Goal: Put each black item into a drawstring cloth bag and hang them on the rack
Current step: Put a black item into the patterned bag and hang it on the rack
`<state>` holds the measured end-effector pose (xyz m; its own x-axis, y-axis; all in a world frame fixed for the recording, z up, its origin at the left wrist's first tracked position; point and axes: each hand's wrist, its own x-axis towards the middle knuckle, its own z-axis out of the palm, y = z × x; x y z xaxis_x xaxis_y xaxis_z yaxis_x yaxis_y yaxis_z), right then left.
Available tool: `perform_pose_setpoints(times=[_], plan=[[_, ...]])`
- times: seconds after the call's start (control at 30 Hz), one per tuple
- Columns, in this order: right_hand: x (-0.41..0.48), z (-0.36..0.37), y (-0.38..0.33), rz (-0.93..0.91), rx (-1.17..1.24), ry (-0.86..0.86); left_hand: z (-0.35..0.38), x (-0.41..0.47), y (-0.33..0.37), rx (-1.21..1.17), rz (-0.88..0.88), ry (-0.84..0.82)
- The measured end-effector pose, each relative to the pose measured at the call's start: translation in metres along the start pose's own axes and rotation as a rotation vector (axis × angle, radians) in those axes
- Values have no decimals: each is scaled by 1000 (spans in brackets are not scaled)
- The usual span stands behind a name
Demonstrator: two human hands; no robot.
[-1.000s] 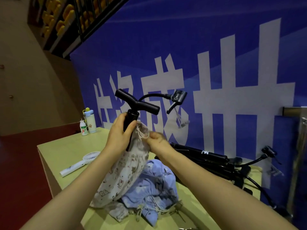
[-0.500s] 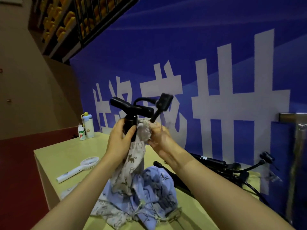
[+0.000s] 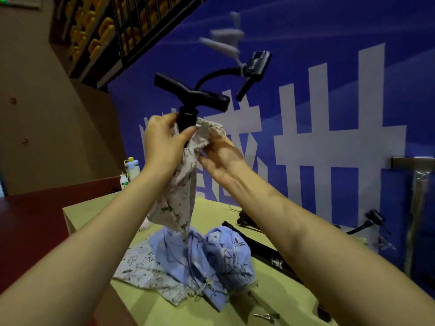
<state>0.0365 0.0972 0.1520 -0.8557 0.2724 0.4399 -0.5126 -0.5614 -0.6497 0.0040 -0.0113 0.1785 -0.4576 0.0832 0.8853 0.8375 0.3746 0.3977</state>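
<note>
A black hand pump (image 3: 191, 99) stands upright inside a beige printed drawstring bag (image 3: 177, 191), held well above the table. Its T-handle, hose and nozzle stick out of the bag's mouth. My left hand (image 3: 162, 143) grips the pump's barrel through the cloth just under the handle. My right hand (image 3: 220, 158) pinches the bag's gathered mouth on the right side. White tags on the nozzle swing in the air, blurred. More black pumps (image 3: 263, 251) lie on the table at the right.
Blue and white printed cloth bags (image 3: 200, 260) lie heaped on the light green table (image 3: 277, 300). Two bottles (image 3: 129, 171) stand at the table's far left corner. A metal rack post (image 3: 417, 208) rises at the right. A blue banner wall stands behind.
Both hands have raised the bagged pump higher, and the bag now hangs off the table. The hose and nozzle have swung upward to the right.
</note>
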Motion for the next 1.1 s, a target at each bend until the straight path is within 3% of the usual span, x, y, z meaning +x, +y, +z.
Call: perform_pose_setpoints(times=[0.13,0.27,0.47,0.63,0.8,0.93,1.1], plan=[[-15,10,-22,-79,-2,106,-12,-5,40,-122,-21,-18],[-46,11,-63,-166,-193,223,-10,-14,82,-213,-60,-67],[-115,-26,-138,-392,-609,493,27,-43,144,-646,-343,-244],[-185,-67,-190,-435,-801,637,69,-84,202,-1001,-592,-459],[-240,-108,-235,-461,-861,842,105,-120,247,-1167,-771,-535],[-274,-130,-264,-385,-854,770,126,-146,282,-1134,-829,-645],[-288,-162,-270,-353,-622,791,148,-172,325,-1254,-920,-646]])
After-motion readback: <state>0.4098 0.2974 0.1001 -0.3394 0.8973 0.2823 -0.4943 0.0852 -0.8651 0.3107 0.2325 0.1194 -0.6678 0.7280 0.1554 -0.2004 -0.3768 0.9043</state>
